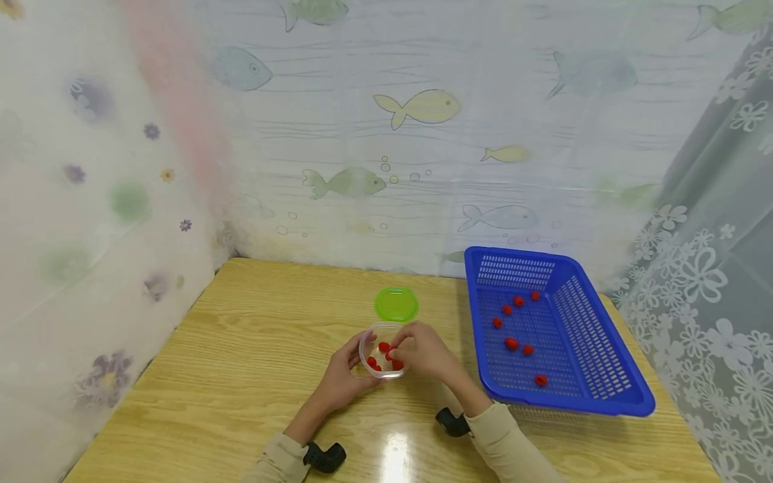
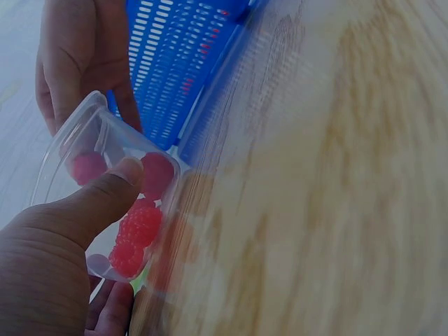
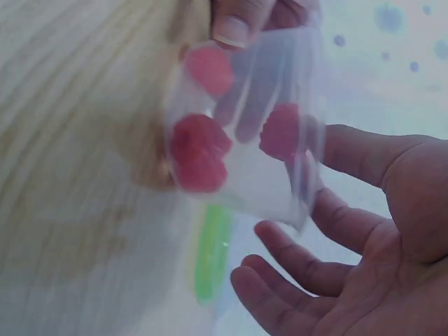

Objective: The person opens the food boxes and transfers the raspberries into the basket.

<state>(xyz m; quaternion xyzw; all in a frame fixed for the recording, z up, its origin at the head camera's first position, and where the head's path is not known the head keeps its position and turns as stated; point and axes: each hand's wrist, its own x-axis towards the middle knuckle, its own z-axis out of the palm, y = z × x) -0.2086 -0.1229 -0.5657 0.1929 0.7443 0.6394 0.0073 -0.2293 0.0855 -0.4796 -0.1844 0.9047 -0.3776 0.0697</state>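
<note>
A clear plastic container [image 1: 386,373] stands near the middle of the table, with several red raspberries [image 2: 140,224] in its bottom. My left hand [image 1: 341,382] grips it from the left side, the thumb lying along the near wall in the left wrist view. From the right, my right hand [image 1: 427,352] reaches over the rim. Its thumb and forefinger pinch one raspberry [image 3: 281,131] inside the container, above the others; the other fingers spread outside the wall in the right wrist view.
Just behind the container lies a green lid [image 1: 396,305]. A blue perforated basket [image 1: 622,396] stands at the right with several loose raspberries [image 1: 511,343] spread over its floor. A patterned curtain [image 1: 362,134] hangs behind the wooden table [image 1: 253,349].
</note>
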